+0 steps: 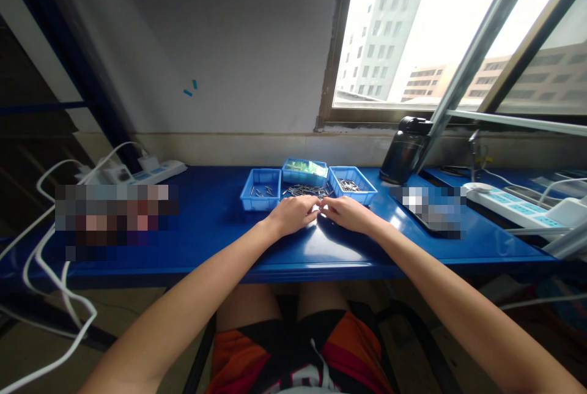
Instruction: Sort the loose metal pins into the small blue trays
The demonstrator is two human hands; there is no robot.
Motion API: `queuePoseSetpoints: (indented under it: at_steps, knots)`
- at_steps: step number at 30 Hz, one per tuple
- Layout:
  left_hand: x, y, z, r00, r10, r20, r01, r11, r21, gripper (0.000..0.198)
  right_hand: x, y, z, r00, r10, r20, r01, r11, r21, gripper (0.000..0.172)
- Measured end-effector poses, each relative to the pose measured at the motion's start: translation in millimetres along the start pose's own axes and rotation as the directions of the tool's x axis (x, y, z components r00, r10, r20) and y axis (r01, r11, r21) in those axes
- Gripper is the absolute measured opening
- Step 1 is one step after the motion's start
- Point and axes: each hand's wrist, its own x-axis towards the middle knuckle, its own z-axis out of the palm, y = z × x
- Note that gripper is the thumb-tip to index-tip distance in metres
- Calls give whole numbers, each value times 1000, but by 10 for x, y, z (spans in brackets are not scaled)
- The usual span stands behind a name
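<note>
My left hand (pixel 296 213) and my right hand (pixel 347 213) meet fingertip to fingertip just above the desk, both with the fingers pinched together. Whatever sits between the fingertips is too small and covered to make out. Right behind the hands lies a loose pile of thin dark metal pieces (pixel 307 190), perhaps screws, partly hidden by my fingers. A blue tray (pixel 260 203) to the left holds a few thin pieces. In the blue tray (pixel 363 196) to the right lie many small shiny metal pieces (pixel 349 185).
A third blue tray (pixel 304 178) at the back contains a green packet (pixel 306 167). On the blue desk (pixel 206 223) also stand a black bottle (pixel 404 150), a white power strip (pixel 518 205) and another power strip (pixel 160 171) with white cables. Blurred items lie left and right.
</note>
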Motion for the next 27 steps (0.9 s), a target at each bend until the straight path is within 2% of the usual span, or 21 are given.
queuePoseSetpoints:
  at_steps: [9, 15, 19, 22, 27]
  knots:
    - [5, -18, 21, 1000, -2, -5, 2, 999, 46, 22, -4, 22, -6, 999, 49, 3, -49, 999, 2, 15]
    - [8, -41, 31, 994, -108, 18, 106, 990, 96, 20, -4, 45, -28, 993, 87, -78, -87, 996, 1, 17]
    - [6, -62, 51, 987, -138, 85, 127, 984, 125, 19, -16, 15, -34, 993, 27, -119, -17, 996, 85, 21]
    - [5, -63, 57, 986, -137, 94, 126, 985, 118, 18, -24, -6, -24, 990, -33, -139, 51, 991, 124, 23]
    - [8, -50, 48, 983, -157, 99, 146, 983, 112, 18, -21, 7, -10, 986, -36, -164, 53, 994, 100, 25]
